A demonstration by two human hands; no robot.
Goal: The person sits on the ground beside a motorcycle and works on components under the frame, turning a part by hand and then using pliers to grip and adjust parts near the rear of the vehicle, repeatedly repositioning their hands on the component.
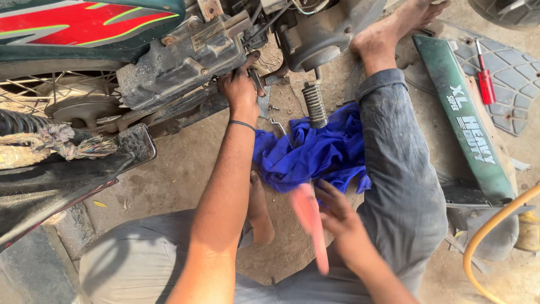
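Note:
My left hand (239,87) reaches forward under the motorbike and grips a dirty metal part beside the grimy engine casing (180,62). My right hand (337,217) is low near my lap and holds a blurred pink-red tool handle (311,222), which points down. A blue cloth (315,152) lies crumpled on the ground between my legs. On it lie a coil spring (315,104) and a small bent metal tool (278,128).
The motorbike's green and red body (84,22) and spoked wheel (50,95) fill the upper left. A green side panel (469,124) and a red screwdriver (485,81) lie at right. A yellow hose (495,225) curves at lower right. My bare foot (394,31) rests ahead.

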